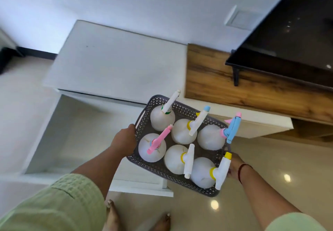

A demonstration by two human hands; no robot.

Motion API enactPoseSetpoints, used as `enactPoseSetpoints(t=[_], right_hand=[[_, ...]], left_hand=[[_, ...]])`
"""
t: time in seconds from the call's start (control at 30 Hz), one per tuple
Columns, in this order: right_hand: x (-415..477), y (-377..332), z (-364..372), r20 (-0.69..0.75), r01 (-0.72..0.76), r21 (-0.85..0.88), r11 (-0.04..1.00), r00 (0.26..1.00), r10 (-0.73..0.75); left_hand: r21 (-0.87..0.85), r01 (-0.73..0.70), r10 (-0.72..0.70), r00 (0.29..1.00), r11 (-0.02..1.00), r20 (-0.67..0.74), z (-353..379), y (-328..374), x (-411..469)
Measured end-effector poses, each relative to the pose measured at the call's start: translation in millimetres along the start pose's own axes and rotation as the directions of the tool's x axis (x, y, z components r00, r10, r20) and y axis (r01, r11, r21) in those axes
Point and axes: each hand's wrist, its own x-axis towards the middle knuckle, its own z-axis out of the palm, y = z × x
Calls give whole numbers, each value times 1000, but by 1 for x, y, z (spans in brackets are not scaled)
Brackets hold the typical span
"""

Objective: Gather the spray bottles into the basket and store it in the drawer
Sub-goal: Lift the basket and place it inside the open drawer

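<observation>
A grey perforated basket (144, 112) is held in the air above the right end of an open white drawer (59, 140). It holds several white spray bottles standing upright, among them one with a pink nozzle (152, 147), one with a blue and pink nozzle (210, 137) and one with a yellow-tipped nozzle (202, 172). My left hand (124, 139) grips the basket's left rim. My right hand (236, 166) grips its right rim, partly hidden behind the yellow-tipped sprayer.
The drawer belongs to a low white cabinet (115, 65) against the wall. To the right a wooden shelf (252, 90) carries a black television (288, 41). My bare feet (137, 218) stand on the glossy tiled floor in front of the drawer.
</observation>
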Motion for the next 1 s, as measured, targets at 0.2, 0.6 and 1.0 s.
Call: enactPoseSetpoints(t=[0.2, 0.6, 1.0], right_hand=[[-9, -38, 84, 75, -31, -53, 998, 997, 34], [-2, -64, 231, 68, -11, -67, 998, 998, 16], [78, -20, 308, 44, 18, -232, 973, 999, -8]], left_hand=[[-31, 124, -125, 991, 992, -47, -30, -82, 7], [-171, 282, -285, 959, 944, 13, -38, -216, 48], [-202, 347, -349, 937, 916, 29, 32, -287, 71]])
